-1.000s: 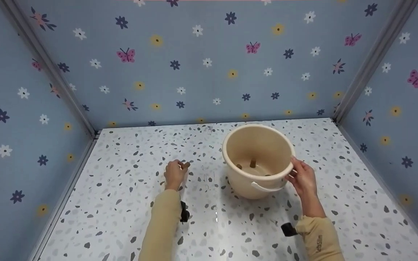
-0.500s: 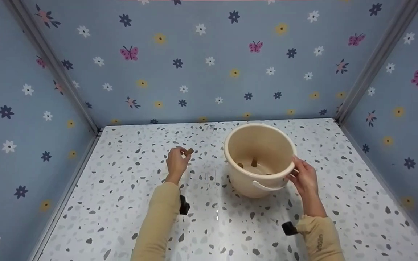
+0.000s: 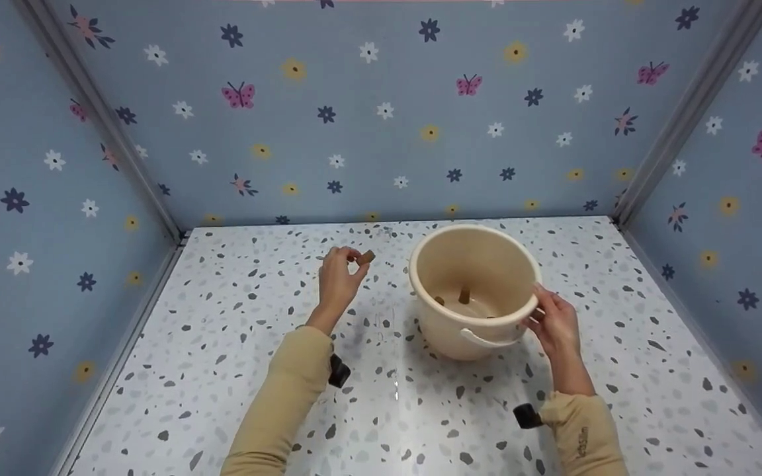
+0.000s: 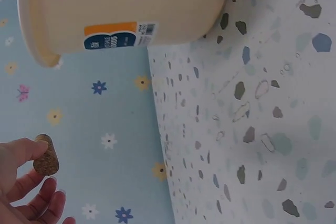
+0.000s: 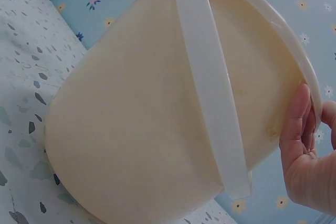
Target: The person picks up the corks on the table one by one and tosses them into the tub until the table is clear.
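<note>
Between thumb and fingertips my left hand (image 3: 340, 277) pinches a brown cork (image 3: 367, 257), raised to the left of a cream bucket (image 3: 447, 330). In the left wrist view the cork (image 4: 46, 156) shows its speckled, rounded shape, and a label (image 4: 118, 35) is on the bucket's side. On the bucket's right rim, my right hand (image 3: 556, 324) grips with its thumb and fingers. Several more corks lie at the bottom of the bucket, one of them upright (image 3: 464, 295). The white handle (image 5: 210, 77) hangs down along the bucket's near side.
The bucket stands on a white speckled table (image 3: 222, 317), right of its middle. Blue walls with flowers and butterflies (image 3: 368, 119) enclose the table at the back and both sides. Black wrist cameras (image 3: 527, 416) sit beside both sleeves.
My left hand has lifted the cork off the table and moved it away from me and right, closer to the bucket. The right hand stays on the rim.
</note>
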A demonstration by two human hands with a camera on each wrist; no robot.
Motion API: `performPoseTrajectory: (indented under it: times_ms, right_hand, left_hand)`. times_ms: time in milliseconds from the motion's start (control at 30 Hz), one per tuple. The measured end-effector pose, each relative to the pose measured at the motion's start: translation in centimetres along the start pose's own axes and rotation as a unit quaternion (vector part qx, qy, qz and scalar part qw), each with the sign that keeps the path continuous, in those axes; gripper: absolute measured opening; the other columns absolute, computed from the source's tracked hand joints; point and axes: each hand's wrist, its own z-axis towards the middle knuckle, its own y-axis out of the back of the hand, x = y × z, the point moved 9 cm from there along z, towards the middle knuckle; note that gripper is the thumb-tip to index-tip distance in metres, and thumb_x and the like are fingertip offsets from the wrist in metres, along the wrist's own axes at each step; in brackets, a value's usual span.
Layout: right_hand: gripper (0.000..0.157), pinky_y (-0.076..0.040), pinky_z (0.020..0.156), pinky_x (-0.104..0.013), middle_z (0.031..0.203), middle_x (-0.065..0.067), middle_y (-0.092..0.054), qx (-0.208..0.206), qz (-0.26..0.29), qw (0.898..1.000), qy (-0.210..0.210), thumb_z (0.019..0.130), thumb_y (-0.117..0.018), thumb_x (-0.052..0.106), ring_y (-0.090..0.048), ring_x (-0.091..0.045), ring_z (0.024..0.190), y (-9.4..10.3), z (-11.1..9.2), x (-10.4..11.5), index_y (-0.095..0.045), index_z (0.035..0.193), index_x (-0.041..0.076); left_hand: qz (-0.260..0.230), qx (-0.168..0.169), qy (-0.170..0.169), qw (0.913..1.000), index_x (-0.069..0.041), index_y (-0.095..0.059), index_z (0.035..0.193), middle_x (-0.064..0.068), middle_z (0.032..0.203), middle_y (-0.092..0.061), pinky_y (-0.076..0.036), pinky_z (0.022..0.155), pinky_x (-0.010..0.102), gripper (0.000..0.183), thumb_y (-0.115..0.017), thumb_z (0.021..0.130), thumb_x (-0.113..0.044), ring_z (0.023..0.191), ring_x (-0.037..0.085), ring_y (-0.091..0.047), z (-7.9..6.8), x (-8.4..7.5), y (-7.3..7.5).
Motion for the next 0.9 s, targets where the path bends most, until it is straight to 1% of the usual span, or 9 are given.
performPoseTrajectory:
  times_ms: [100,233,367,467,500,600,667,800,900]
  right_hand:
    - [0.033,-0.05,0.058,-0.026,0.077,-0.003,-0.058,0.011,0.003,1.0,0.017,0.085,-0.06,0.026,-0.06,-0.014,0.07,0.7,1.6,-0.8,-0.051,0.103,0.0]
    - [0.027,-0.051,0.058,-0.032,0.083,-0.009,-0.06,0.066,0.032,0.995,0.063,0.084,-0.062,0.026,-0.062,-0.021,0.075,3.1,6.7,-3.4,-0.058,0.098,0.003]
    - [0.023,-0.05,0.056,-0.034,0.082,-0.01,-0.06,0.088,0.065,0.992,0.067,0.085,-0.061,0.022,-0.062,-0.023,0.073,3.7,8.3,-4.2,-0.061,0.096,0.002]
    - [0.025,-0.05,0.056,-0.031,0.08,-0.009,-0.059,0.058,0.042,0.996,0.06,0.085,-0.06,0.024,-0.061,-0.02,0.072,2.6,5.8,-2.9,-0.058,0.096,0.001]
    - [0.027,-0.05,0.056,-0.031,0.08,-0.008,-0.059,0.04,0.028,0.997,0.062,0.084,-0.061,0.025,-0.061,-0.019,0.072,2.7,5.7,-2.7,-0.057,0.096,0.001]
    - [0.031,-0.049,0.055,-0.026,0.075,-0.004,-0.057,0.01,0.015,0.999,0.045,0.085,-0.06,0.026,-0.06,-0.014,0.067,1.2,2.5,-1.1,-0.053,0.099,0.0]
    - [0.029,-0.049,0.054,-0.025,0.071,-0.002,-0.057,0.007,0.027,0.999,0.033,0.086,-0.059,0.023,-0.059,-0.012,0.063,0.7,1.3,-0.5,-0.051,0.099,-0.002]
    - [0.02,-0.049,0.054,-0.025,0.068,-0.001,-0.057,0.011,0.033,0.999,0.016,0.088,-0.055,0.02,-0.059,-0.012,0.062,0.1,0.1,0.2,-0.053,0.092,0.001]
    - [0.016,-0.049,0.054,-0.025,0.068,-0.001,-0.057,0.01,0.031,0.999,0.016,0.087,-0.057,0.021,-0.059,-0.012,0.062,0.2,0.3,0.0,-0.057,0.086,0.005]
  left_hand:
    - [-0.011,0.005,-0.022,0.9997,-0.002,-0.061,0.088,0.013,0.087,-0.054,-0.041,0.073,0.037,0.017,-0.067,0.079,-0.014,0.084,0.027,-0.052,0.1,-1.7,-0.1]
    - [-0.02,0.02,-0.039,0.9988,-0.003,-0.061,0.089,0.012,0.088,-0.054,-0.042,0.074,0.035,0.016,-0.066,0.079,-0.014,0.085,0.026,-0.052,-0.1,-3.8,-0.6]
    - [-0.024,0.037,-0.045,0.998,-0.005,-0.061,0.089,0.01,0.09,-0.053,-0.042,0.076,0.034,0.016,-0.066,0.08,-0.016,0.086,0.023,-0.052,-0.5,-5.8,-1.1]
    - [-0.024,0.054,-0.047,0.9972,-0.005,-0.061,0.09,0.008,0.091,-0.053,-0.042,0.076,0.033,0.017,-0.066,0.08,-0.018,0.088,0.022,-0.051,-0.7,-7.1,-1.6]
    - [-0.023,0.059,-0.049,0.9968,-0.005,-0.061,0.091,0.008,0.092,-0.053,-0.042,0.076,0.033,0.017,-0.066,0.08,-0.018,0.088,0.021,-0.051,-0.8,-7.5,-1.7]
    - [-0.023,0.07,-0.058,0.9956,-0.005,-0.061,0.091,0.008,0.092,-0.053,-0.041,0.077,0.034,0.018,-0.066,0.08,-0.018,0.089,0.022,-0.051,-1.0,-8.6,-2.2]
    - [-0.022,0.075,-0.064,0.9949,-0.006,-0.061,0.091,0.007,0.092,-0.053,-0.041,0.077,0.034,0.018,-0.067,0.079,-0.019,0.089,0.021,-0.051,-1.2,-9.2,-2.6]
    - [-0.017,0.085,-0.074,0.9934,-0.007,-0.061,0.088,0.006,0.091,-0.052,-0.042,0.077,0.033,0.017,-0.068,0.078,-0.019,0.089,0.02,-0.05,-1.5,-10.2,-3.3]
    - [-0.008,0.095,-0.08,0.9922,-0.007,-0.061,0.088,0.006,0.091,-0.052,-0.042,0.077,0.034,0.017,-0.068,0.079,-0.02,0.089,0.02,-0.049,-1.6,-10.8,-3.9]
